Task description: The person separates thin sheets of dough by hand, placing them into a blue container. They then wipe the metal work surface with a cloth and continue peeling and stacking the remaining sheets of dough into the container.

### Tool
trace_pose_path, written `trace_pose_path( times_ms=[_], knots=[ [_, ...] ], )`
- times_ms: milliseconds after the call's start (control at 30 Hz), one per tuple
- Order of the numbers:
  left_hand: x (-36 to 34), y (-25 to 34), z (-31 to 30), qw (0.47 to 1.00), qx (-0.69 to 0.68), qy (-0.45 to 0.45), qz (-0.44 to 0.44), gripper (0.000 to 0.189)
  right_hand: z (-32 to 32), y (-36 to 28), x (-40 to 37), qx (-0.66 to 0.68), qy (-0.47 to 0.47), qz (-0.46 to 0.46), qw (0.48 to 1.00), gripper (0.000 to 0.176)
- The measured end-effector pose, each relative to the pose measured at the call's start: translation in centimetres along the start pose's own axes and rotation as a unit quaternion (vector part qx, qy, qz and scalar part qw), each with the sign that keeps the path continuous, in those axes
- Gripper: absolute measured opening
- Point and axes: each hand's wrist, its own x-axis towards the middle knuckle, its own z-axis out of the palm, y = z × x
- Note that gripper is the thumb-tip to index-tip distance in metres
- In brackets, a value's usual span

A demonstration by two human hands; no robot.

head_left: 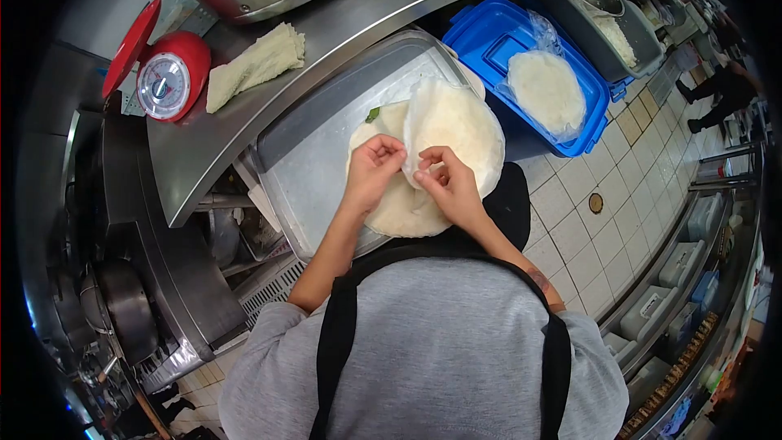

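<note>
Two thin, round, pale flatbreads overlap in front of me. The upper flatbread (463,126) stands partly lifted, its near-left edge folded up. Beneath it the lower flatbread (399,213) rests over the edge of a metal tray (305,167). My left hand (377,167) is closed in a pinch at the raised edge. Close beside it, my right hand (450,183) pinches the same edge between thumb and fingers. A small green leaf (373,115) shows at the lower flatbread's far-left side.
At right, a blue lid (481,33) holds more round flatbread (547,94) in clear plastic. A red dial scale (173,77) and a folded pale cloth (257,67) sit on the steel counter (342,12). A person (721,90) stands far right on the tiled floor.
</note>
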Motion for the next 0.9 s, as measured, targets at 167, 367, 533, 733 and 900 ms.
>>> trace_pose_path(
  times_ms=[167, 367, 533, 733, 900],
  knots=[
    [-0.8, -0.6, 2.1, 0.999, 0.009, -0.042, 0.017, 0.008, -0.2, 1.1, 0.6, -0.024, 0.062, -0.056, 0.996, 0.017],
    [-1.0, -0.1, 2.3, 0.991, 0.087, -0.1, -0.006, 0.009, -1.2, 1.1, 1.1, -0.035, 0.069, -0.085, 0.993, 0.014],
    [-1.2, 0.1, 2.6, 0.987, 0.09, -0.13, -0.001, 0.009, -1.2, 0.9, 0.9, -0.018, 0.045, -0.016, 0.999, 0.012],
    [-0.8, -0.2, 2.5, 0.991, 0.013, -0.129, -0.002, 0.006, -1.2, 0.6, 0.7, -0.026, 0.037, -0.033, 0.998, 0.013],
    [-1.0, 0.0, 2.8, 0.992, 0.067, -0.104, 0.005, 0.004, -1.0, 0.8, 0.6, -0.04, 0.059, -0.066, 0.995, 0.013]
  ],
)
